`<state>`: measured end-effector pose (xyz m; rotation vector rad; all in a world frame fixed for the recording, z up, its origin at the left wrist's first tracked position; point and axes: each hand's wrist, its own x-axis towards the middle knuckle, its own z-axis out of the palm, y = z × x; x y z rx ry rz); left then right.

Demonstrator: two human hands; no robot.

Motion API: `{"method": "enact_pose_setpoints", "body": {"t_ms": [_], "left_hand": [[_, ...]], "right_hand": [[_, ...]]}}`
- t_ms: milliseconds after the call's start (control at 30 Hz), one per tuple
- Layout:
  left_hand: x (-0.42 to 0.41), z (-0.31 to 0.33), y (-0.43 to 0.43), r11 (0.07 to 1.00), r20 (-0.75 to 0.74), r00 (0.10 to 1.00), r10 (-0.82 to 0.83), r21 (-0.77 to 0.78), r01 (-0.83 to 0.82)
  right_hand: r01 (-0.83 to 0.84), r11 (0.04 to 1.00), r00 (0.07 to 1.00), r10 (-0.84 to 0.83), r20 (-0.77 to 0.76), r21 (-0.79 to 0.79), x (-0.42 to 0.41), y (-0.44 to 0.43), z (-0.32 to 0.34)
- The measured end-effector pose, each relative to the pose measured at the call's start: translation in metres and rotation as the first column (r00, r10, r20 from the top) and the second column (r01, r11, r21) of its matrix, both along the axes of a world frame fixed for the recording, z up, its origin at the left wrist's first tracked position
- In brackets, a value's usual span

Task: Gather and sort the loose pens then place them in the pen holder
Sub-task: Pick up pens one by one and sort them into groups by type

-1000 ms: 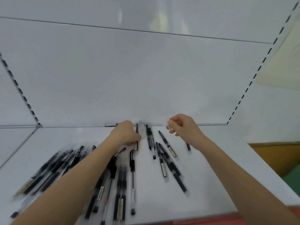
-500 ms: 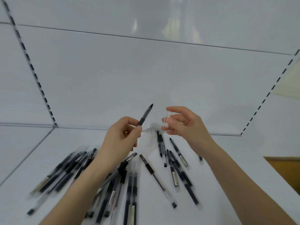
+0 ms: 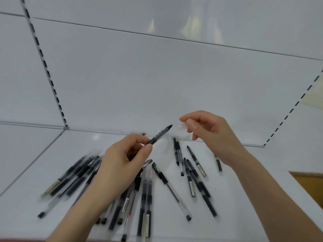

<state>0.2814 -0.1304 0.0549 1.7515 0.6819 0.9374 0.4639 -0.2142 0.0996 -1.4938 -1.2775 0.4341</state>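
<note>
Loose black pens (image 3: 146, 194) lie scattered across a white shelf (image 3: 244, 198), some hidden under the forearms. The left hand (image 3: 122, 159) pinches one uncapped black pen (image 3: 160, 134) raised above them, its tip pointing far and right. The right hand (image 3: 213, 135) pinches a small clear cap (image 3: 182, 126) just beside that tip.

A white shelf board (image 3: 31, 163) meets a white back panel (image 3: 157, 84) along its far edge. Black-slotted upright strips (image 3: 47, 72) rise from both far corners. A brown wooden surface (image 3: 311, 186) lies beyond the right edge.
</note>
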Motion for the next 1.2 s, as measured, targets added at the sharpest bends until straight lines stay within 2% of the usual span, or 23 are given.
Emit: {"method": "enact_pose_setpoints", "body": {"t_ms": [233,467,633,933,1067,1200], "left_hand": [[-0.002,-0.004,-0.001,0.998,-0.064,0.998,-0.016,0.056,0.02],[-0.001,-0.006,0.0,0.994,-0.082,0.996,-0.032,0.098,0.04],[0.001,-0.011,0.002,0.99,-0.138,0.99,-0.014,0.138,0.034],[0.001,-0.025,0.005,0.997,-0.145,0.989,0.0,0.08,0.012],[-0.001,-0.027,0.004,0.994,-0.096,0.99,-0.101,-0.042,0.097],[0.001,-0.024,0.004,0.987,-0.125,0.98,-0.157,-0.06,0.151]], "right_hand": [[-0.061,0.997,0.998,0.062,0.007,-0.038,0.0,0.001,0.003],[-0.094,0.996,0.989,0.093,-0.111,-0.007,-0.001,0.005,-0.004],[-0.1,0.994,0.991,0.096,-0.088,-0.037,-0.006,0.011,-0.014],[-0.098,0.99,0.991,0.087,-0.1,-0.103,-0.009,0.018,-0.026],[-0.14,0.982,0.987,0.128,-0.096,-0.13,-0.007,0.018,-0.024],[-0.142,0.977,0.985,0.123,-0.125,-0.157,-0.003,0.021,-0.027]]}}
